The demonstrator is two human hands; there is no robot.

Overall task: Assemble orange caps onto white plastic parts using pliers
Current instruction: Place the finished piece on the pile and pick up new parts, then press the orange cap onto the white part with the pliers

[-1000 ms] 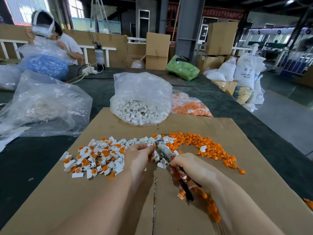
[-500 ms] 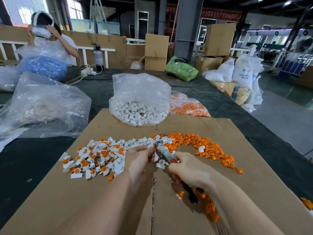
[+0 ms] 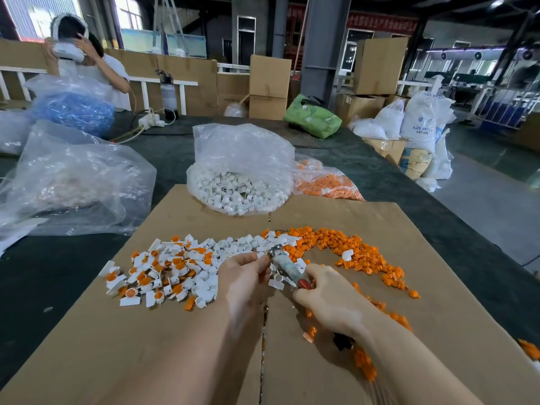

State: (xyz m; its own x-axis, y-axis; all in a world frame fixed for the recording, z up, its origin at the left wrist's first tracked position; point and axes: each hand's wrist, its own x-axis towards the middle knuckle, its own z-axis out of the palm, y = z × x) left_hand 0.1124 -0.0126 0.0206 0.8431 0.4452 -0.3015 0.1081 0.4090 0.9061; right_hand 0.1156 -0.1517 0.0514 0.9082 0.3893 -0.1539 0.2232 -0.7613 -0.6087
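Cardboard (image 3: 380,331), a flattened sheet with a seam running toward the person, covers the dark table (image 3: 394,176) and carries all the loose stock. At its far edge sit two clear bags, one of white parts (image 3: 236,194) and one of orange caps (image 3: 327,184); either could slump and spill into the work, which would mix unsorted stock with what is laid out.

Nearer lies the mixed heap of white parts and capped pieces (image 3: 172,270) to the left, and the loose orange caps (image 3: 359,252) in an arc to the right. Both heaps touch around the hands, so a sweeping wrist could likely push finished and unfinished pieces together.

The right hand (image 3: 327,299) curls round the pliers (image 3: 285,266), gripping the red handle, while the metal nose points away toward the heaps. How far the jaws stand apart I cannot tell. The left hand (image 3: 245,273) pinches something small at the plier nose; it is hidden by the fingertips, probably a white part with its cap.

Those left fingertips sit right at the nose, so a hard squeeze could nip them. A cap seated crooked could crack or spring off among the loose ones, and small pieces could drop into the seam.
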